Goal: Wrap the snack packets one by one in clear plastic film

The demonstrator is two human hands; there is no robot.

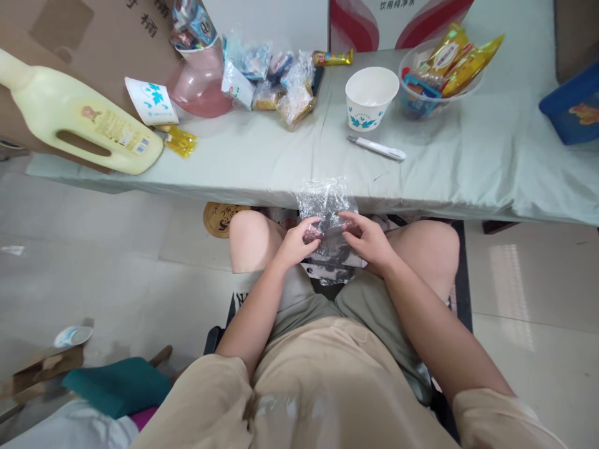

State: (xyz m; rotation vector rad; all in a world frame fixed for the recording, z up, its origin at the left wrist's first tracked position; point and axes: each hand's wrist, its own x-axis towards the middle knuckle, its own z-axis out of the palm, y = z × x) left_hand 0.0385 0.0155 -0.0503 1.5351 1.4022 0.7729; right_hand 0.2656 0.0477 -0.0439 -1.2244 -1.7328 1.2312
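A crinkled clear plastic bag [327, 198] hangs over my lap, its upper end lying against the front edge of the cloth-covered table. My left hand [296, 244] has its fingers closed on the bag's left side. On the right side, my right hand [367, 242] grips the same bag with curled fingers. Beyond the bag, a white pen [377, 149] lies on the cloth. Behind the pen stands a white paper cup [369, 103] with blue leaf prints. I cannot make out whether anything is inside the bag.
Right of the cup, a clear plastic bowl [440, 103] holds yellow snack packets. Several wrapped snacks [281, 84] lie by a pink container [201, 81]. A pale yellow jug [88, 118] leans at the left near another paper cup [152, 101]. A blue container [573, 109] sits far right.
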